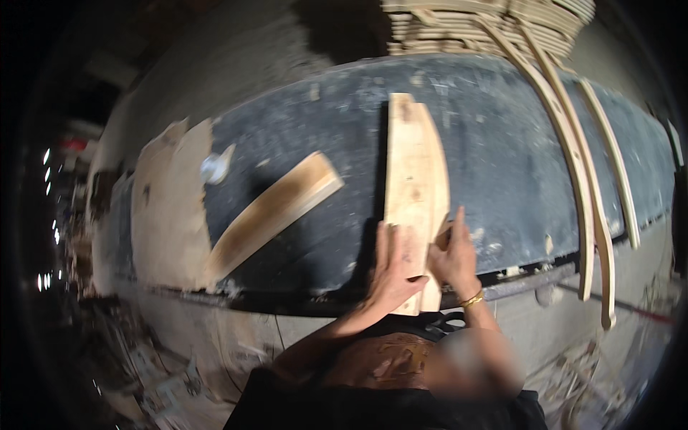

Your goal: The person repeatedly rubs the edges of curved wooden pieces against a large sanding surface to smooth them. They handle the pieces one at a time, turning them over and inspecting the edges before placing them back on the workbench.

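Two pale wooden pieces lie side by side in front of me: a long straight board (pixel 410 179) and, along its right side, a piece with a curved outer edge (pixel 438 188). My left hand (pixel 393 272) grips the near part of the straight board, fingers along its left side and thumb across its top. Against the curved piece's right edge, my right hand (pixel 455 254) holds on with the index finger pointing forward. A bracelet (pixel 472 299) circles the right wrist. Some of my right fingers are hidden behind the hand.
Beneath everything is a dark, scuffed worktable (pixel 502 179). A curved wooden block (pixel 276 215) lies to the left, beside a pale sheet (pixel 172 208) and a small whitish object (pixel 214 168). Long curved strips (pixel 570 143) overhang the right front edge. Stacked wood (pixel 480 32) stands at the back.
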`<state>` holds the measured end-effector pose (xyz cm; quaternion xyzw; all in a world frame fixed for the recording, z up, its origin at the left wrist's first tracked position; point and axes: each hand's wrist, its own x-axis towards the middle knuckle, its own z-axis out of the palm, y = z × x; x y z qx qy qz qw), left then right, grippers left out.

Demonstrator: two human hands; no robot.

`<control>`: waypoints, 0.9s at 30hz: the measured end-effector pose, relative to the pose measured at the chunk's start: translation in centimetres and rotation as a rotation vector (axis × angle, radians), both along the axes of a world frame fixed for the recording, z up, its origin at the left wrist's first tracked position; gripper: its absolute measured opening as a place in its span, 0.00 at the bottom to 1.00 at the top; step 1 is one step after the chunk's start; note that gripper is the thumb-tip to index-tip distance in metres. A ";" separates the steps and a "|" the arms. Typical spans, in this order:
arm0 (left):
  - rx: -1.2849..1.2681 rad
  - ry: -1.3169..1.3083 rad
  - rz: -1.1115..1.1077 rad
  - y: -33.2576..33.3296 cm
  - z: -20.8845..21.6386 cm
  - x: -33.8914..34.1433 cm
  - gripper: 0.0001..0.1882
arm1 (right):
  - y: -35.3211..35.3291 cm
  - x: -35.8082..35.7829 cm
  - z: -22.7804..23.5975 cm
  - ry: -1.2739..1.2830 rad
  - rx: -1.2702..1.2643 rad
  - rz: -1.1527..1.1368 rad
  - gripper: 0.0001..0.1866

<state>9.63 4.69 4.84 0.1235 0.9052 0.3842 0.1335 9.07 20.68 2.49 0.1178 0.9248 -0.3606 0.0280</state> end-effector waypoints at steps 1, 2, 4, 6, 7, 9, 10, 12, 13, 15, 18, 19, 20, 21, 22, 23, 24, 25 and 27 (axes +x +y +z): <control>-0.047 -0.072 0.000 0.2 0.4 -0.2 0.61 | -0.2 -0.5 0.3 0.024 0.011 -0.035 0.50; -0.081 -0.139 -0.003 0.6 0.9 -0.7 0.60 | 0.1 -0.9 0.1 0.108 0.018 -0.065 0.50; -0.040 -0.009 0.018 0.9 0.0 -1.7 0.60 | 1.1 -2.1 0.0 0.147 0.122 -0.172 0.47; 0.257 0.136 0.017 0.5 -1.2 -5.0 0.58 | 3.4 -3.3 -1.0 0.156 0.319 -0.179 0.42; 0.281 0.366 0.064 -0.9 -1.5 -7.0 0.57 | 4.1 -3.6 -0.8 0.202 0.382 -0.091 0.31; 0.334 0.148 0.130 -4.8 2.9 -9.3 0.58 | 6.9 -3.6 -0.7 0.045 0.339 -0.095 0.16; 0.073 0.142 0.112 -7.6 5.8 -9.8 0.59 | 8.9 -2.9 -1.4 0.098 0.378 -0.134 0.16; -0.473 0.348 0.124 -18.1 5.5 -9.8 0.57 | 9.0 -2.6 -1.1 0.100 0.222 -0.214 0.16; -0.642 0.263 0.073 -22.4 5.8 -9.3 0.55 | 8.5 -1.9 -0.8 0.107 0.165 -0.233 0.16; -0.711 0.371 0.063 -29.4 3.0 -7.7 0.50 | 7.8 -1.2 -1.8 0.117 0.104 -0.258 0.19; -0.503 0.464 -0.019 -31.0 0.5 -9.4 0.47 | 6.8 -0.5 -2.1 0.102 0.356 -0.276 0.25; -0.462 0.460 -0.042 -30.8 0.3 -9.2 0.46 | 5.6 0.2 -1.5 0.202 0.493 -0.333 0.28; -0.475 0.573 -0.109 -31.2 0.9 -9.2 0.45 | 3.7 0.2 -0.2 0.316 0.619 -0.380 0.31; -0.474 0.700 -0.168 -31.3 1.7 -9.5 0.44 | 2.4 0.6 1.4 0.399 0.491 -0.430 0.33; -0.445 0.796 -0.250 -31.0 2.9 -9.6 0.42 | 1.0 1.7 2.8 0.472 0.368 -0.472 0.35; -0.429 0.890 -0.320 -31.0 4.2 -9.5 0.41 | -1.7 3.2 4.8 0.429 -0.027 -0.428 0.39; -0.364 0.977 -0.422 -29.9 6.3 -9.7 0.39 | -4.2 5.0 6.6 0.407 -0.403 -0.393 0.42; -0.324 1.082 -0.531 -28.9 8.1 -10.1 0.38 | -5.8 7.1 7.4 0.401 -0.537 -0.321 0.46; -0.171 1.292 -0.726 -25.9 11.0 -11.0 0.33 | -9.0 11.4 8.1 0.530 -0.824 -0.239 0.51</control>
